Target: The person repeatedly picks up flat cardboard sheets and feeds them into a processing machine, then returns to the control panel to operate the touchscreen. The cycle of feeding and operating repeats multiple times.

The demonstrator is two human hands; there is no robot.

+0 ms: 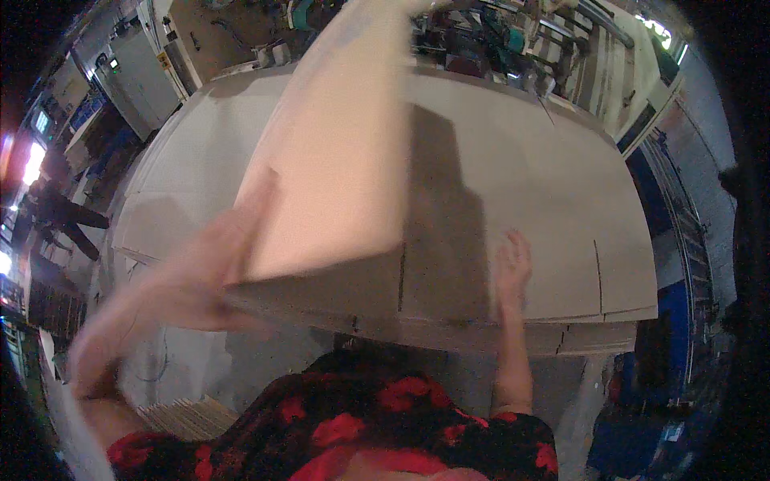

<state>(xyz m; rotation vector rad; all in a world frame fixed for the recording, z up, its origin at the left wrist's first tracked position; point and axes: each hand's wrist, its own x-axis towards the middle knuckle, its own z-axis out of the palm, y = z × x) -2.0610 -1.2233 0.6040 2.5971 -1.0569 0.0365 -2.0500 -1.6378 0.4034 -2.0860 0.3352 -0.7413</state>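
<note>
Fingers of the left hand (216,264), blurred by motion, press against the near left corner of a pale, flat rectangular sheet of board (337,152), which tilts up off the worktop and runs away toward the far edge of the picture. How far that hand closes around the corner cannot be told through the blur; it looks to cup the edge from the side and beneath rather than pinch it. The right hand (512,268) lies flat and spread, palm down, fingers open, holding nothing, on the top sheet of a stack of wide grey-beige boards (545,200) that forms the work surface. The raised sheet throws a dark shadow across that stack just left of the right hand. By the look of it, the step in hand is lifting or tipping a single sheet off the pile, the left hand carrying the load while the right steadies the boards below. A next move would call for a firmer hold on the sheet's near edge, likely with both hands, since a sheet this broad will flex and swing from one corner. Cuts or seams mark the stack's near edge. A red-and-black flowered garment (353,425) fills the lower frame. Grey cabinets (144,76) and workshop machinery (481,40) stand beyond.
</note>
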